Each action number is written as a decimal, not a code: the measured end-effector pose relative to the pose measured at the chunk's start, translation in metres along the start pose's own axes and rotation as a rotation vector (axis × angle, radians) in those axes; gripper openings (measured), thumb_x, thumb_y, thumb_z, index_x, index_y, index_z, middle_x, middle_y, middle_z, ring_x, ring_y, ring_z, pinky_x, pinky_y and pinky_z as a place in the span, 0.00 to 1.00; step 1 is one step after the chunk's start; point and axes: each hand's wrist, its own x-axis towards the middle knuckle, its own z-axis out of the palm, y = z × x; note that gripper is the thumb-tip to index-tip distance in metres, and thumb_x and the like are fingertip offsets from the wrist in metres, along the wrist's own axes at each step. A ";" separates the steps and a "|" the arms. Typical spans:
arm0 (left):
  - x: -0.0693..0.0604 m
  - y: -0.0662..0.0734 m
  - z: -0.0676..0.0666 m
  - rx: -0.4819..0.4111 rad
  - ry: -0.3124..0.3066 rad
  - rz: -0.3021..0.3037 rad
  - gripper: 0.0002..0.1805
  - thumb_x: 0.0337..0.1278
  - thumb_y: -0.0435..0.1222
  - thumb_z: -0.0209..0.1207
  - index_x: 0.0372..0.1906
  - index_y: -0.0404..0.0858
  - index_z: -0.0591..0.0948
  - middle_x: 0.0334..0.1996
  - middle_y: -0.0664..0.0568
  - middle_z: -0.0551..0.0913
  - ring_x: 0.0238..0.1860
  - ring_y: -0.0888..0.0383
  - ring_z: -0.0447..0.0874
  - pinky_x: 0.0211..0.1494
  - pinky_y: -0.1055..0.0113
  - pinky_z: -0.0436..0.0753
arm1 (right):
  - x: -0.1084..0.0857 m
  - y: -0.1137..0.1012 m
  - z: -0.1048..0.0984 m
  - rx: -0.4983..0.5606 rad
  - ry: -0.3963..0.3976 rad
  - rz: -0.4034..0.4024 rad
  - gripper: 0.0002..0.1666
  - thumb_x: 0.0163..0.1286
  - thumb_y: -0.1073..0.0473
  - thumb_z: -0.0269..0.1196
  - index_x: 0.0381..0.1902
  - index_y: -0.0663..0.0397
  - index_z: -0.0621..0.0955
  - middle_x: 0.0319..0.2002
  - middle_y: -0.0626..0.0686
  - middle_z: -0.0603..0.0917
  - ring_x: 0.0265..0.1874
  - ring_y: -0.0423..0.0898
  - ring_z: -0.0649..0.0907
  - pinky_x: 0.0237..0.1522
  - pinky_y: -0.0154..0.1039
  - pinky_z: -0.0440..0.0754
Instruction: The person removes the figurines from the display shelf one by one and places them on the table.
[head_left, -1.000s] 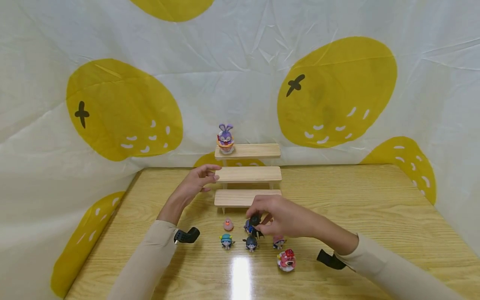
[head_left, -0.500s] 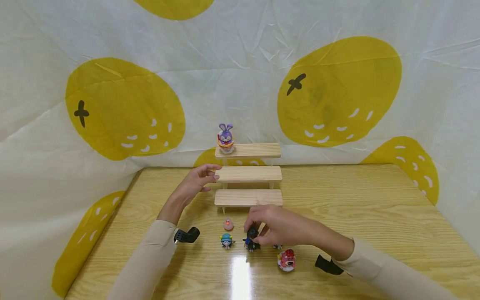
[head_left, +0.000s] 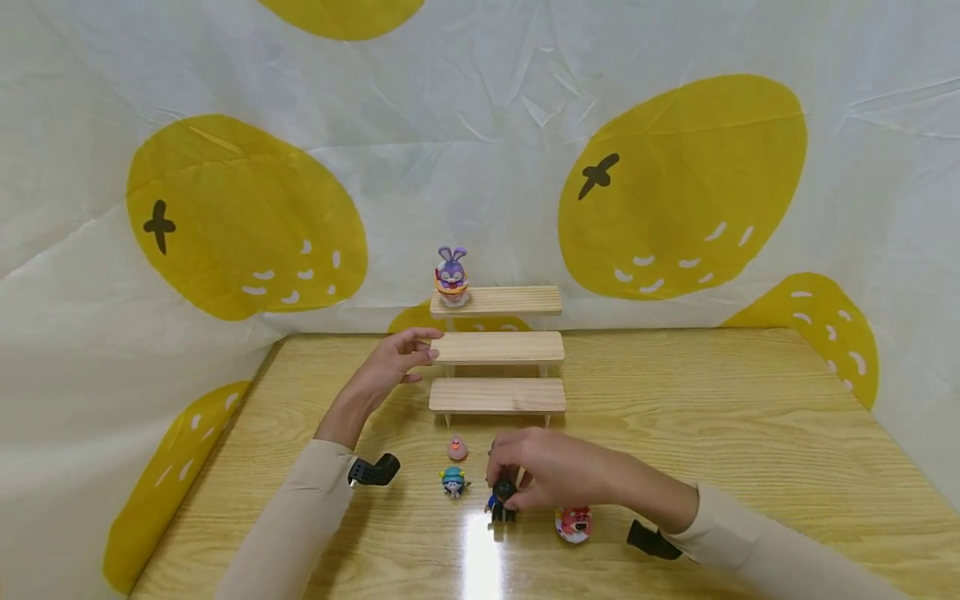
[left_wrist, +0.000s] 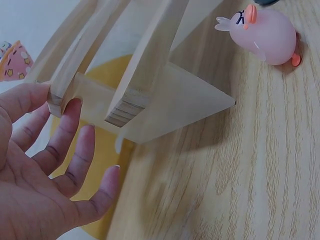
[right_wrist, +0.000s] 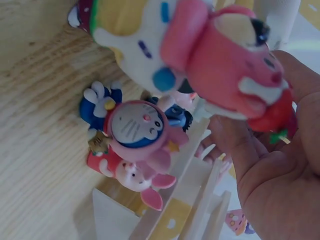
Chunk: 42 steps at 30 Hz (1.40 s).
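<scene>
My left hand [head_left: 381, 367] pinches the left end of the middle board of a three-tier wooden display shelf [head_left: 497, 347]; thumb and index finger lie on that end in the left wrist view. In front of the shelf, my right hand [head_left: 562, 471] holds a small figurine [head_left: 501, 510] with a black head and blue on its side. Whether it touches the table, I cannot tell. Just right of it sits a pink bear figurine [head_left: 574, 525] with a red top, looming blurred in the right wrist view, where the held figurine is hidden.
A purple rabbit figurine [head_left: 452, 275] stands at the top board's left end. A pink duck [head_left: 457, 449] and a blue-hatted figurine [head_left: 452, 482] stand before the shelf. A pink-hooded figurine [right_wrist: 137, 125] and a piglet figurine [right_wrist: 132, 175] are mostly hidden behind my right hand in the head view.
My right hand has moved toward me with the dark figurine, away from the shelf, and now covers other figurines. The left hand has stayed at the middle board.
</scene>
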 end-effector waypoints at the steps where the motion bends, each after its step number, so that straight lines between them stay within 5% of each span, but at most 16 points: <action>1: 0.000 0.000 0.000 0.000 0.000 0.000 0.20 0.71 0.42 0.62 0.65 0.50 0.79 0.51 0.47 0.77 0.60 0.48 0.77 0.63 0.42 0.74 | 0.000 0.000 0.001 -0.021 0.001 -0.006 0.11 0.65 0.64 0.72 0.43 0.49 0.83 0.43 0.42 0.80 0.40 0.28 0.82 0.40 0.24 0.81; 32: 0.001 -0.001 0.002 -0.018 0.008 0.008 0.19 0.71 0.41 0.61 0.64 0.49 0.79 0.49 0.48 0.76 0.60 0.42 0.76 0.60 0.42 0.75 | -0.002 -0.007 0.020 -0.406 -0.061 -0.071 0.12 0.62 0.52 0.76 0.41 0.41 0.85 0.41 0.37 0.80 0.36 0.26 0.75 0.36 0.20 0.74; 42: 0.000 0.000 0.001 -0.018 0.008 0.014 0.19 0.72 0.40 0.61 0.64 0.48 0.79 0.48 0.49 0.75 0.58 0.44 0.75 0.59 0.41 0.74 | -0.005 -0.006 0.019 -0.408 -0.061 -0.076 0.11 0.62 0.51 0.75 0.40 0.40 0.84 0.39 0.37 0.79 0.31 0.26 0.72 0.30 0.19 0.70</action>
